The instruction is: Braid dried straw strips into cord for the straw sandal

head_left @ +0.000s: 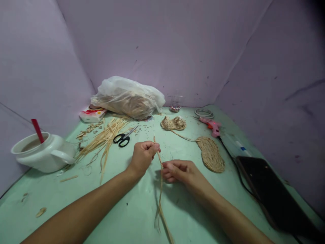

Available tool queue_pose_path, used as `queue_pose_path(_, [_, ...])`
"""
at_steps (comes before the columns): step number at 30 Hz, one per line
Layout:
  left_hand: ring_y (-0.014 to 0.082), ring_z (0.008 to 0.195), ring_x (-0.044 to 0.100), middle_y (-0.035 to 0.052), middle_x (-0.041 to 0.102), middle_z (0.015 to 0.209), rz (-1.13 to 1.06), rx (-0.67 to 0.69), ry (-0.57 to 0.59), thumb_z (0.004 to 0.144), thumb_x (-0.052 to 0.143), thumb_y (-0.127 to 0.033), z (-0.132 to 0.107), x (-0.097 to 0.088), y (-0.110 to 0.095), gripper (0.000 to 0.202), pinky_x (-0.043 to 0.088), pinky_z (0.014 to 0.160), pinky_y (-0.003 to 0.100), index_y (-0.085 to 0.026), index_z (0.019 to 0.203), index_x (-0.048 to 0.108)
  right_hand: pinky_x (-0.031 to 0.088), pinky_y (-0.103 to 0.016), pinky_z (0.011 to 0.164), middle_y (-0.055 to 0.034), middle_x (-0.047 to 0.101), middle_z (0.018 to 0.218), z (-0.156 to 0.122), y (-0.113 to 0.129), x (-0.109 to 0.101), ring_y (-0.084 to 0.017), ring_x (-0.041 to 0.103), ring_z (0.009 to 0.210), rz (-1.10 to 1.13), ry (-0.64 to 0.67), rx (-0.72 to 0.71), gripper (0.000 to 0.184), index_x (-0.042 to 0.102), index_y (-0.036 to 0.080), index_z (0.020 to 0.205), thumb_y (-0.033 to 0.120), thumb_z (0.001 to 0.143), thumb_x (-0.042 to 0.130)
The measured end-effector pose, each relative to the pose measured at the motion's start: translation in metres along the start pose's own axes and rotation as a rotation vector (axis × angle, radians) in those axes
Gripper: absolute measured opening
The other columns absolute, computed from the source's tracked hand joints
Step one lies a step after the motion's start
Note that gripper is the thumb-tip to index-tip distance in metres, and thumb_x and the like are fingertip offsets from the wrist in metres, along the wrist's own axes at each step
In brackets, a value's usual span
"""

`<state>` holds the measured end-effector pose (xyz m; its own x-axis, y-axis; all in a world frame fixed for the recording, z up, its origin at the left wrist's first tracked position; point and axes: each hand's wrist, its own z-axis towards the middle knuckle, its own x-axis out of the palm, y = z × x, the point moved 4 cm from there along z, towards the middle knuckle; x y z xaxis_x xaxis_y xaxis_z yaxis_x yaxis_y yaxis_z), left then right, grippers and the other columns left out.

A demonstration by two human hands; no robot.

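Note:
Over the middle of the table, a thin twisted straw cord (160, 189) runs between my hands and trails down toward the front edge, where its strands come loose. My left hand (145, 154) is closed, pinching the cord near its upper end. Slightly lower and to the right, my right hand (179, 171) has its curled fingers closed at the cord. Beyond the hands lies a small woven straw slipper (173, 124), joined by a cord to a flat coiled straw sole (210, 155) on the right.
Black-handled scissors (124, 137) and loose straw strips (106, 132) lie left. A white pot (48, 154) stands far left. Behind are a plastic bag (128, 98), a small box (93, 115) and a bead jar (175, 105). A pink glue gun (212, 126) and dark tablet-like slab (274, 196) sit right.

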<state>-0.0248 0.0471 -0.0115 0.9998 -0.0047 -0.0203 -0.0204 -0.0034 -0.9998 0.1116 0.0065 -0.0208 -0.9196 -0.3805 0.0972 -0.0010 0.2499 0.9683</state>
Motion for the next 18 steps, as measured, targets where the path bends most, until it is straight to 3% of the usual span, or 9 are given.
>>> queue_pose_path(6, [0.0042,0.037,0.025,-0.0068,0.032,0.037,-0.010,-0.111,-0.038,0.063,0.056,-0.032,-0.005,0.006,0.004,0.023,0.017,0.037,0.018,-0.012,0.052,0.054,0.033,-0.021,0.047,-0.0018,0.055,0.050,-0.004,-0.004,0.025,-0.007,0.042,0.044,-0.054,0.055,-0.015,0.033,0.060,0.011,0.055,0.040,0.071,0.056])
queue_pose_path(12, [0.0038,0.036,0.024,-0.0063,0.034,0.036,-0.028,-0.155,-0.031,0.061,0.056,-0.032,-0.004,0.003,0.002,0.023,0.015,0.036,0.019,-0.012,0.051,0.054,0.036,-0.021,0.047,0.0006,0.054,0.048,-0.008,-0.005,0.028,-0.007,0.045,0.043,-0.004,0.113,0.014,0.028,0.061,0.011,0.071,0.039,0.071,0.055])
queue_pose_path(18, [0.0036,0.034,0.021,-0.0069,0.031,0.033,0.030,-0.198,-0.098,0.056,0.057,-0.027,-0.006,0.005,0.003,0.020,0.012,0.036,0.020,-0.013,0.043,0.051,0.034,-0.021,0.044,0.0006,0.055,0.045,-0.014,0.001,0.027,-0.007,0.045,0.041,-0.088,0.154,-0.114,0.026,0.061,0.012,0.068,0.036,0.074,0.053])
